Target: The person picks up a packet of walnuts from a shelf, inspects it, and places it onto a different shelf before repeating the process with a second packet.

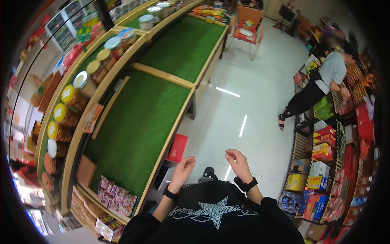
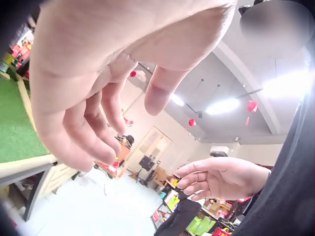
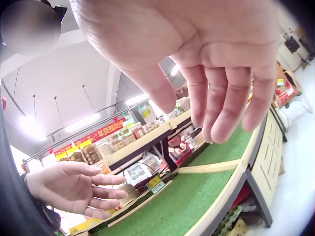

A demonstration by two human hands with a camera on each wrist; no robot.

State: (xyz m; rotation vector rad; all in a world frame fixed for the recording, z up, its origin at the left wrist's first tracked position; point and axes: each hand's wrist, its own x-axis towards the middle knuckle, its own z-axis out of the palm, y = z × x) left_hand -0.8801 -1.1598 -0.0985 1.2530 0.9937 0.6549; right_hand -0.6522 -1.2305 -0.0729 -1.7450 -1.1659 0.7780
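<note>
"Left hand (image 1: 183, 173) and right hand (image 1: 239, 165): holding anything?"
"Neither. Both are half-open, fingers loosely bent, beside the green shelf (image 1: 136, 107), the left nearer."
"Where are the packets (image 1: 115, 198)?"
"Bunched on the shelf's near end."
"How far along?"
"Those are laid out; I'd judge nothing's being handled. What's left, I can't tell."

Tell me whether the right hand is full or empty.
Empty: in the right wrist view, the right hand shows a bare palm, and its loosely hanging fingers hold nothing.
</note>
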